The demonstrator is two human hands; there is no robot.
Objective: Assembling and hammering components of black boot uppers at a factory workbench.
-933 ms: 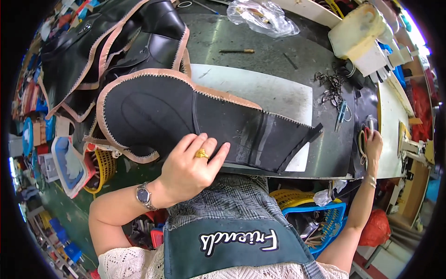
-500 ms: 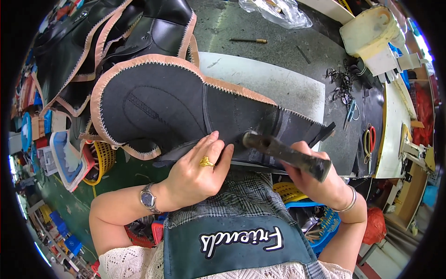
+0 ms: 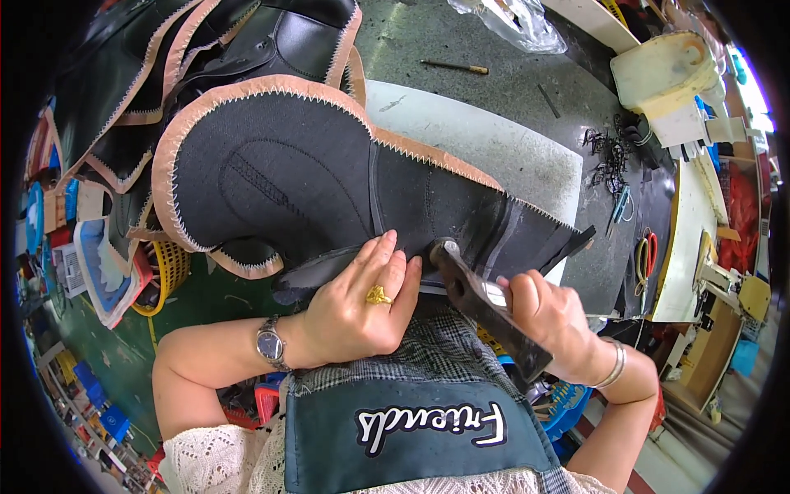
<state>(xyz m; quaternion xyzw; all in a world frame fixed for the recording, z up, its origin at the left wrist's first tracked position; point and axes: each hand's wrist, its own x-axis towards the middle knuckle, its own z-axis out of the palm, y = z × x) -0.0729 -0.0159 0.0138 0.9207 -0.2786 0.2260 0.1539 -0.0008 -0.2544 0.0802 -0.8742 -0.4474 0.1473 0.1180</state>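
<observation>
A black leather piece [image 3: 280,177], shaped like a boot upper with zigzag stitching and a tan border, lies across a pale board [image 3: 527,148] on the table. Flat along its near edge rests my left hand [image 3: 358,300], fingers stretched out and holding nothing. My right hand [image 3: 553,325] is closed round the handle of a dark metal hammer [image 3: 487,309]. The hammer's round face is at the leather just right of my left fingertips; I cannot tell whether it touches. Most of the handle is hidden by my right hand.
More black leather pieces with tan edging [image 3: 309,41] are heaped at the far left. Toward the right lie orange-handled scissors [image 3: 646,257], small blue snips [image 3: 620,206] and tangled black scraps [image 3: 607,160]. A yellow basket [image 3: 171,276] stands below the left side.
The hammer has turned in my right hand, its rear end swinging nearer to me and left. My left hand keeps its place on the leather. The view has shifted slightly.
</observation>
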